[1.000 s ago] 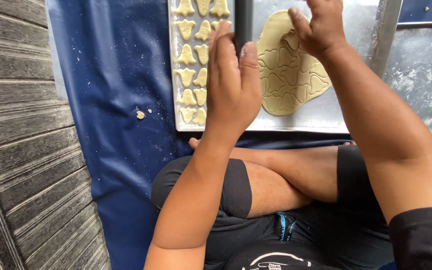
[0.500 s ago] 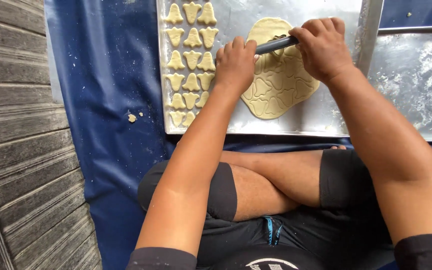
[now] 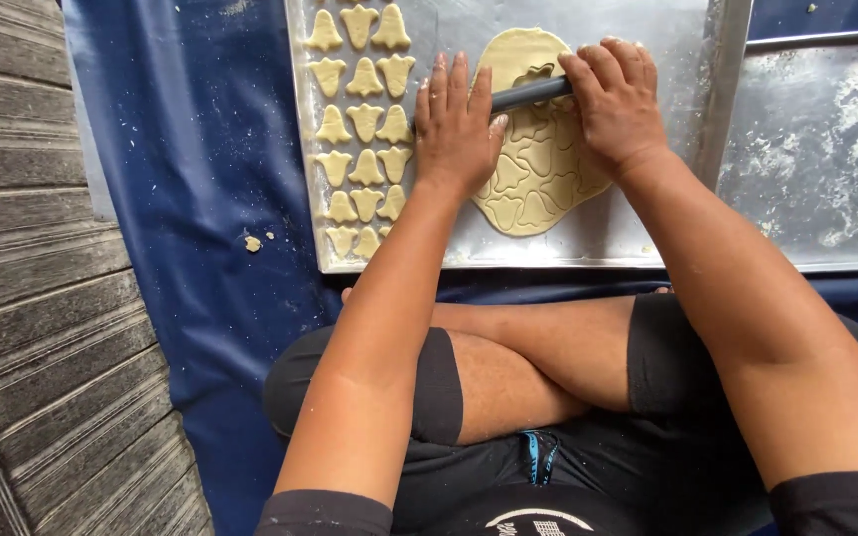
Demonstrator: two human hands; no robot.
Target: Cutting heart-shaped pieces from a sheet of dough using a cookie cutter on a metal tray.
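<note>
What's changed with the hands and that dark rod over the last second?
The rod went from upright under the left hand to lying across the dough, with both hands on it, right hand gripping its end. Cut-outs and tray look unchanged.

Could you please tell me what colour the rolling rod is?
The rod is dark grey, clearest in the head view.

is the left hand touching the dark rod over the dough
Touching. The head view shows the left hand lying flat, fingertips against the end of the dark rod above the dough sheet.
</note>
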